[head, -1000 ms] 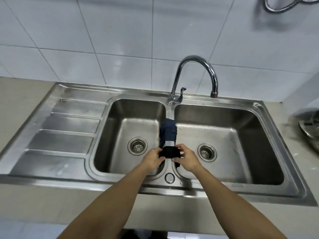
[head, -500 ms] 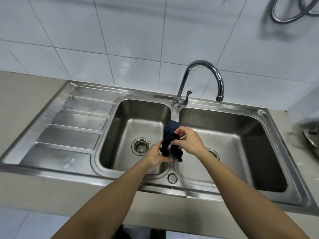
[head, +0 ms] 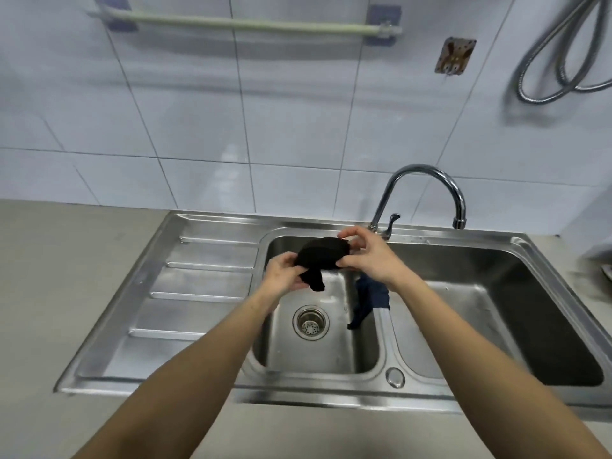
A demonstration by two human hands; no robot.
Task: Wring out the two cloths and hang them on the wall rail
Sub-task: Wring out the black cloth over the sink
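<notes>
A bunched black cloth (head: 323,256) is held up over the left basin, gripped at its left end by my left hand (head: 284,273) and at its right end by my right hand (head: 371,253). A short tail of it dangles below my left hand. A dark blue cloth (head: 371,298) lies draped over the divider between the two basins, partly hidden by my right wrist. The pale green wall rail (head: 251,25) runs across the tiles at the top, with nothing on it.
The steel double sink (head: 198,293) has a drainboard on the left and a drain (head: 310,322) in the left basin. A curved tap (head: 427,190) stands behind the divider. A metal hose (head: 559,61) loops on the wall top right, near a wall fitting (head: 455,56).
Both hands lifted the black cloth off the divider and carried it up and left over the left basin. The blue cloth stayed on the divider. The view tilted up, showing the rail.
</notes>
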